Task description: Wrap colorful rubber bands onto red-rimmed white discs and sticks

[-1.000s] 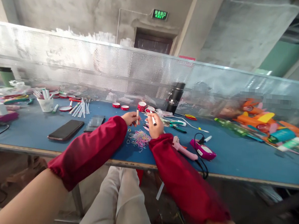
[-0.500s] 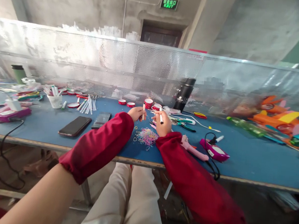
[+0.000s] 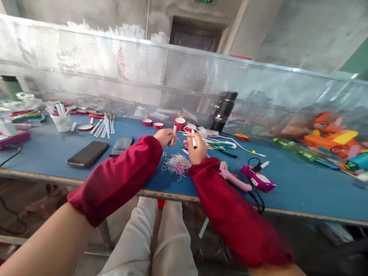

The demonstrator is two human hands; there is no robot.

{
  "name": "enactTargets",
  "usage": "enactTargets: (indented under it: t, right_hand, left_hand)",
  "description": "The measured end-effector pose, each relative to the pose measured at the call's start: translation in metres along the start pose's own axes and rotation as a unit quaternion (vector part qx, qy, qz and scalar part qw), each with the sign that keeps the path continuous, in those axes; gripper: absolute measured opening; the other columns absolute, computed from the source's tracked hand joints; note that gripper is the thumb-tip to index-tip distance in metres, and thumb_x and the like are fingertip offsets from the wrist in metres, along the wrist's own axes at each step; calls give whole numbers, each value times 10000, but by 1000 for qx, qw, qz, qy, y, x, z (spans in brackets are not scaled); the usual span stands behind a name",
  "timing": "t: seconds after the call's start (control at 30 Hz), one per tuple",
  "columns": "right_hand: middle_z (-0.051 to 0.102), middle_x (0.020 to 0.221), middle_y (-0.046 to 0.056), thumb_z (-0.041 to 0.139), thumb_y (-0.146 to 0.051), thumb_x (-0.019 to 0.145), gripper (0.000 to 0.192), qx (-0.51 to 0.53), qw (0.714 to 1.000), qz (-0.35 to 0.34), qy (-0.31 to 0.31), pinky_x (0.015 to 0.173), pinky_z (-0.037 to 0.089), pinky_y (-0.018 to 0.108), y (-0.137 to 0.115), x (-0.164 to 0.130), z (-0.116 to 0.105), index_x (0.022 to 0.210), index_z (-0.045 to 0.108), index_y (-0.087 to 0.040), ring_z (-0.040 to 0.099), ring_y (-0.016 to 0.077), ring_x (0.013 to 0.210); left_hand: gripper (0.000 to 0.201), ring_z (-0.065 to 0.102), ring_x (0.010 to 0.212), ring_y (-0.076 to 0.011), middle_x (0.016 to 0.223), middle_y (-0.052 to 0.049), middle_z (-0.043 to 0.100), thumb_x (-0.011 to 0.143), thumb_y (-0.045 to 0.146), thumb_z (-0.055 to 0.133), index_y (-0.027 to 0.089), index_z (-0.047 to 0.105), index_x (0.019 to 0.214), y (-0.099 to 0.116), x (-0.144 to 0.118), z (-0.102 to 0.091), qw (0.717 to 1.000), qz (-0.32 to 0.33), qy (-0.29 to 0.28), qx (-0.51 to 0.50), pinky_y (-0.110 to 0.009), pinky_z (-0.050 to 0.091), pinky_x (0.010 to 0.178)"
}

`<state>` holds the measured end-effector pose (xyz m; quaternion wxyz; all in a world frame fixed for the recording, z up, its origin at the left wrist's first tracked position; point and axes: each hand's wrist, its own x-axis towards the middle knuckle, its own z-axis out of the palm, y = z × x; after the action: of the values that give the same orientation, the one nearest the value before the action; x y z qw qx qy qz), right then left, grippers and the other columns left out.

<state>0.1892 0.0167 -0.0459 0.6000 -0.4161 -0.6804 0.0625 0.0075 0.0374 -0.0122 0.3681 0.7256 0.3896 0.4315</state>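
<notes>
Head view, centre of frame: my left hand (image 3: 165, 136) is closed around a short white stick (image 3: 173, 133), held upright just above the blue table (image 3: 310, 194). My right hand (image 3: 195, 148) is clamped on a second white stick with a dark tip (image 3: 193, 140), tilted toward the first. The two hands sit near each other but apart. Below them, a pile of small coloured rubber bands (image 3: 177, 164) lies on the table between the red sleeves (image 3: 117, 173).

Procedure, as I judge it: keep the left stick steady and vertical, bring the right stick alongside it, align the ends, and keep both wrists low over the pile so nothing drops far.

Right of centre, a pink tool (image 3: 233, 180) and a purple device with a cable (image 3: 258, 180) lie close to the right sleeve. A dark phone (image 3: 87, 153) rests left of centre.

Limits: fingertips are too small to resolve. I cannot tell whether a band is already on either stick. Items at the far right edge are blurred.
</notes>
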Motion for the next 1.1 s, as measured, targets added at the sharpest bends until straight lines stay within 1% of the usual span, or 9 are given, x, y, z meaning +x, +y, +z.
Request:
enactTargets:
  t: [0.1, 0.2, 0.37, 0.47, 0.53, 0.63, 0.73, 0.93, 1.1]
  right_hand:
    - [709, 742, 12, 473, -456, 943, 288, 15, 1000, 0, 8, 673, 545, 332, -5, 0, -2, 1018, 656, -247, 671, 194, 676]
    - [699, 767, 17, 417, -483, 974, 369, 42, 999, -19, 22, 698, 550, 332, -11, 1, -4, 1119, 666, -252, 663, 187, 698]
    - [708, 887, 48, 420, -468, 977, 386, 59, 996, -55, 33, 770, 550, 353, -16, 0, -6, 1152, 681, -246, 667, 204, 829]
    - [708, 894, 45, 480, -442, 951, 336, 78, 996, -30, 27, 693, 554, 328, -17, -1, -5, 1167, 641, -241, 673, 203, 806]
    - [708, 890, 43, 509, -429, 932, 297, 85, 996, -19, 20, 649, 550, 315, -16, -2, -5, 1121, 633, -237, 675, 205, 793]
    - [710, 868, 37, 536, -393, 911, 218, 65, 997, -41, 19, 700, 549, 332, -16, -3, -7, 1003, 646, -229, 672, 208, 806]
    - [713, 849, 30, 551, -370, 899, 181, 51, 997, -59, 22, 732, 542, 343, -18, -4, -8, 959, 647, -229, 669, 208, 802]
    - [707, 804, 23, 520, -359, 927, 191, 37, 996, -80, 15, 746, 517, 334, -26, -6, -9, 870, 644, -225, 659, 197, 777]
    - [700, 811, 22, 575, -308, 876, 95, 44, 995, -86, 13, 724, 511, 322, -24, -5, -9, 895, 626, -229, 654, 198, 771]
  left_hand:
    - [201, 497, 400, -51, 596, 18, 616, 944, 175, 468, 142, 548, 762, 4, -2, 3, 999, -36, 0, -19, -167, 342, 424]
    - [207, 508, 402, -57, 601, 16, 620, 950, 169, 435, 146, 542, 774, 6, -4, 7, 998, -60, -10, -35, -174, 345, 422]
    - [166, 568, 445, -60, 683, -8, 674, 939, 164, 444, 141, 547, 811, 6, -5, 7, 995, -77, -51, -27, -163, 331, 415]
    - [147, 601, 482, -62, 767, -27, 710, 938, 189, 464, 140, 552, 830, 6, -6, 6, 995, -71, -75, -13, -153, 334, 419]
    - [121, 608, 495, -62, 781, -31, 715, 933, 178, 472, 139, 550, 849, 7, -6, 6, 994, -73, -84, -6, -148, 340, 424]
    - [63, 609, 489, -75, 753, -22, 709, 917, 135, 487, 141, 536, 957, 8, -7, 7, 994, -77, -81, -12, -153, 339, 419]
    - [128, 620, 488, -92, 748, -25, 711, 901, 145, 543, 142, 519, 1027, 10, -9, 7, 994, -75, -78, -22, -160, 345, 424]
    - [171, 637, 520, -101, 770, -46, 715, 879, 244, 640, 128, 553, 969, 12, -12, 7, 991, -100, -81, -33, -168, 393, 462]
    - [199, 690, 665, -167, 704, -21, 704, 861, 325, 665, 174, 640, 989, 23, -21, 11, 992, -106, -62, -43, -237, 515, 578]
